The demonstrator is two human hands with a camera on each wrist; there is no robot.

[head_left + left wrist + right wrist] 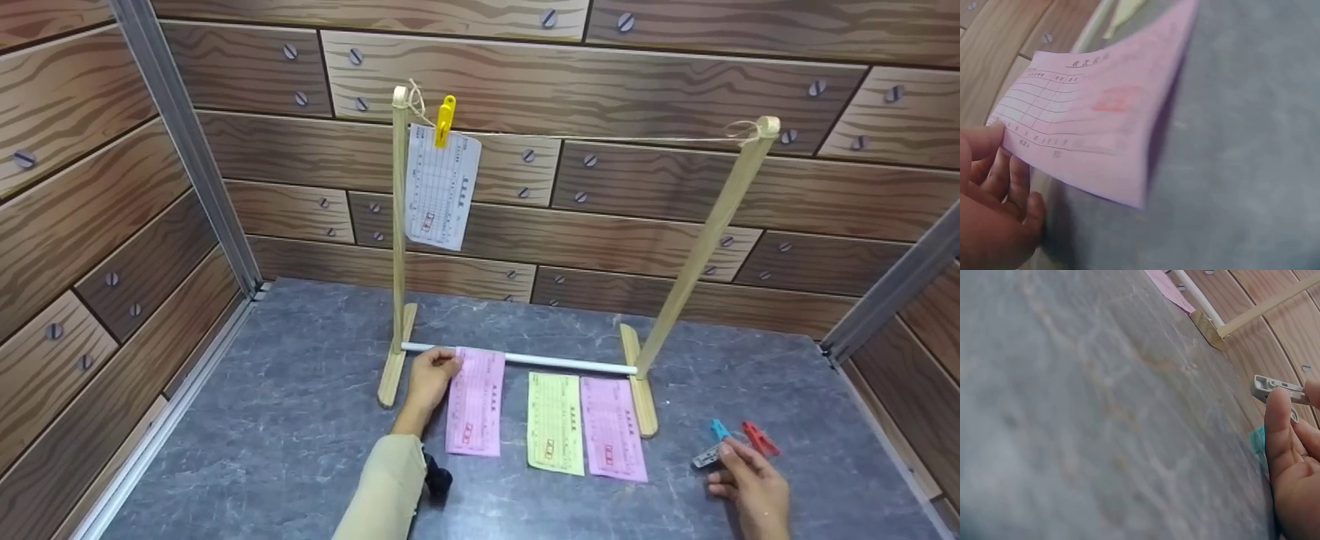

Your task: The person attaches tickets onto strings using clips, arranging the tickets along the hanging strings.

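Note:
My left hand (433, 382) pinches a pink receipt slip (477, 401) by its upper left edge. In the left wrist view the slip (1078, 112) bends upward, thumb on top and fingers beneath. My right hand (754, 484) holds a grey clothespin (706, 456) between thumb and fingers; the right wrist view shows the clothespin (1278, 389) too. Just beyond that hand lie a blue clothespin (719, 429) and a red clothespin (760, 438). A yellow clothespin (445, 120) fastens a white slip (441, 187) to the string (600, 139) of a wooden stand.
Two wooden posts (399, 225) carry the string, joined low down by a white rod (570, 364). A green slip (555, 424) and another pink slip (613, 429) lie side by side in front of the rod. Wood-patterned walls (480, 82) enclose the grey tabletop (300, 450).

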